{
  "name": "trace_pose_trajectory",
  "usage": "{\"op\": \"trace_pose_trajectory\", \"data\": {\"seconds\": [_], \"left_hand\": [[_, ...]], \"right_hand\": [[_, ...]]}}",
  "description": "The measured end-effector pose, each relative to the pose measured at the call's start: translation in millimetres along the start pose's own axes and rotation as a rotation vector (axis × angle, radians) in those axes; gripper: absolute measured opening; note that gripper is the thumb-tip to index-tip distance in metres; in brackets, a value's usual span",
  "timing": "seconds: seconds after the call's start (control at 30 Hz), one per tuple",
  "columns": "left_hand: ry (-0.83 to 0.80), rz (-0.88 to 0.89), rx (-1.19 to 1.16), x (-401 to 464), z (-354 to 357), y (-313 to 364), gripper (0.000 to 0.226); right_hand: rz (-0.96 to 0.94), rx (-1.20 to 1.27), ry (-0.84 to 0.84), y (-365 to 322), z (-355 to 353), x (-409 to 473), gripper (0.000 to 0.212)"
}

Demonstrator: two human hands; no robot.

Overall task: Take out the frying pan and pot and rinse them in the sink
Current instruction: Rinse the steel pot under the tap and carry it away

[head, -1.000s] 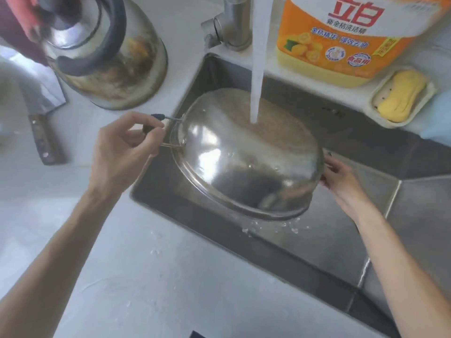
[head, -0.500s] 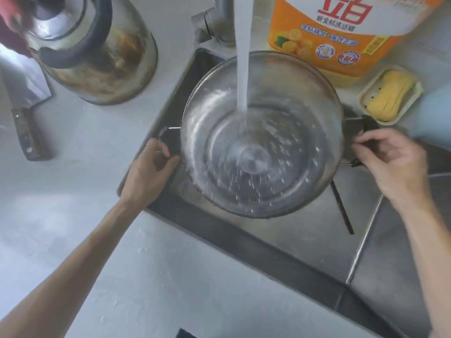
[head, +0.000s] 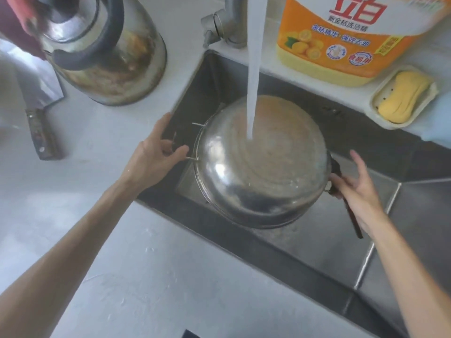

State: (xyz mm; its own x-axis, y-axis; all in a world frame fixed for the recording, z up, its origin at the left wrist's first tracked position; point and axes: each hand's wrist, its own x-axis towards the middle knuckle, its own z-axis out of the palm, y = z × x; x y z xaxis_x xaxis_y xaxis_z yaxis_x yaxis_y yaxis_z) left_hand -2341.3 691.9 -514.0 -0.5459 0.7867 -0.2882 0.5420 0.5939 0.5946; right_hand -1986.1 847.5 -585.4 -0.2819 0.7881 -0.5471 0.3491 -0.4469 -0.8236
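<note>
A steel pot (head: pixel 261 172) hangs over the sink (head: pixel 305 242), turned bottom up and tilted toward me. Water from the tap (head: pixel 227 23) streams onto its scorched base. My left hand (head: pixel 156 154) grips the pot's wire side handle on the left. My right hand (head: pixel 353 186) holds the dark handle on the right, thumb under it and fingers spread. No frying pan is in view.
A tarnished kettle (head: pixel 105 50) stands on the counter at the back left, with a cleaver (head: pixel 36 106) beside it. An orange detergent jug (head: pixel 341 37) and a yellow soap (head: pixel 402 98) in a dish sit behind the sink. A dark stick (head: pixel 353 223) lies in the basin.
Half a second ago the pot was mouth up with water filling it. It has been flipped over, so the stream now hits its underside. Both hands stayed on the handles.
</note>
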Motion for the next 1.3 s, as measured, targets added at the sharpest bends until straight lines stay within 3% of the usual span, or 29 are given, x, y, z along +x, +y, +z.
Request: {"op": "trace_pose_trajectory", "data": {"seconds": [0.07,0.17,0.27,0.37,0.47,0.6,0.73,0.83,0.93,1.0,1.3], "left_hand": [[-0.075,-0.001,0.090,3,11,-7,0.059],[-0.094,-0.031,0.143,10,23,-6,0.039],[-0.071,-0.051,-0.050,15,29,1,0.042],[-0.047,0.020,-0.126,20,35,3,0.012],[-0.047,0.081,-0.056,20,40,2,0.048],[-0.131,0.138,-0.109,18,43,-1,0.049],[-0.351,0.129,-0.112,31,40,-24,0.063],[-0.434,0.010,-0.263,33,41,-36,0.050],[-0.387,-0.027,-0.304,32,48,-38,0.036],[-0.340,0.001,-0.270,35,54,-41,0.033],[-0.353,-0.072,0.134,58,75,-44,0.032]], "right_hand": [[-0.041,-0.057,0.025,-8,-10,0,0.075],[-0.151,-0.104,0.046,-20,-25,2,0.031],[-0.218,-0.130,0.087,-27,-39,1,0.022],[-0.243,-0.121,0.076,-24,-46,2,0.023],[-0.250,-0.090,0.068,-14,-43,6,0.048],[-0.228,-0.144,0.118,1,-36,12,0.048],[-0.173,-0.303,0.002,10,-34,12,0.062],[-0.120,-0.361,-0.104,18,-35,9,0.057],[-0.040,-0.334,-0.149,29,-29,8,0.043],[-0.026,-0.389,-0.132,36,-19,8,0.027],[-0.015,-0.344,-0.015,57,5,18,0.038]]}}
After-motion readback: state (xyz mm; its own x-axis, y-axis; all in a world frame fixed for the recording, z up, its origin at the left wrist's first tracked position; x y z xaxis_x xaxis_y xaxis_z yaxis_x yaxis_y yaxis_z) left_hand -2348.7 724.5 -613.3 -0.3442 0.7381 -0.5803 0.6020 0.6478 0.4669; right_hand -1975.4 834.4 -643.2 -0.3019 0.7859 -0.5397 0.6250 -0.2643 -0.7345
